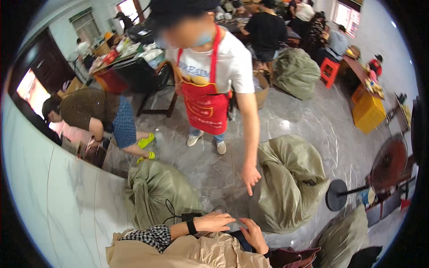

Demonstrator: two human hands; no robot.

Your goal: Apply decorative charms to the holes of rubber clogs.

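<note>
My left hand [216, 221], with a black band on its wrist and a checked sleeve behind it, reaches in from the left, fingers stretched out. Beside it is my right hand [254, 236], its fingers loosely extended and a small gap from the left. Neither holds anything that I can see. Tan cloth [187, 252] lies below my forearms. A full green woven sack [161, 192] stands left of my hands, with a black cable by it. Another bulging green sack [292, 183] is just ahead and right; a co-worker's hand [251, 177] points down beside it.
A person in a red apron [206, 107] stands facing me. At left another person [96, 111] bends over. A floor fan [389, 163], a further sack [346, 236] and a yellow crate [368, 114] are on the right. People work at tables behind, near another sack [296, 73].
</note>
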